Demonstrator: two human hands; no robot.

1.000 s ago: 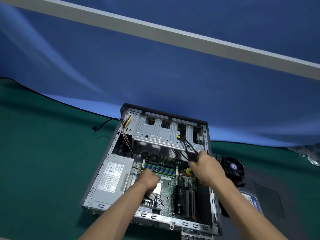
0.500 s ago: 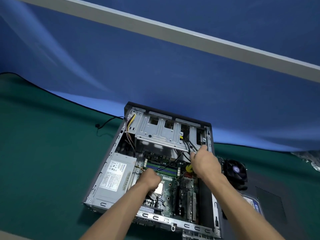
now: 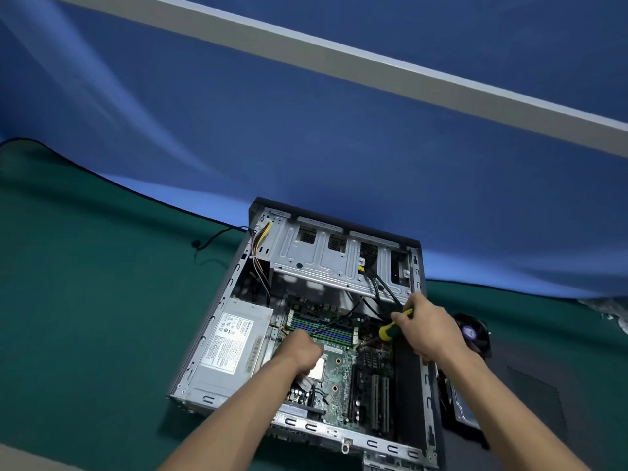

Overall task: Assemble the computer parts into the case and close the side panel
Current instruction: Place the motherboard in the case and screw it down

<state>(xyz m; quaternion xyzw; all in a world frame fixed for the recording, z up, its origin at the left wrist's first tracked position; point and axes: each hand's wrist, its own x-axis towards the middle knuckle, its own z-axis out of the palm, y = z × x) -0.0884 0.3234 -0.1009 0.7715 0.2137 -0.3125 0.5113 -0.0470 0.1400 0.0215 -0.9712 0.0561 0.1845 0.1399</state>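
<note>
— Since the whole job sits inside it, where does the open grey metal computer case (image 3: 217, 338) lie?

— Flat on its side on the green-covered desk (image 3: 85, 300), open face up, with the silver drive cage at the far end and the boxy grey power supply (image 3: 234, 348) along its left wall. The green motherboard (image 3: 339, 372) fills the floor of the case between the two arms.

— And the parts not yet in?

— A black round-bladed cooling fan (image 3: 470, 336) and a flat silver hard drive (image 3: 464, 407) lie outside, just beside the right wall. I judge the task far from done; the dark side panel looks to be the sheet under them, though I cannot be sure.

— What are the hands doing?

— The left hand (image 3: 300, 351) is curled into a loose fist, resting on the board beside the pale square processor socket; whether it pinches anything I cannot tell. The right hand (image 3: 428, 331) is clenched round the yellow-and-green-handled screwdriver (image 3: 390, 326).

— Which way does that tool point?

— Its long axis slants down and leftward from the right hand, the tip meeting the board near the end of the memory slots. That spot lies between the hands, nearer the right; I'd guess a mounting screw is being driven there.
</note>
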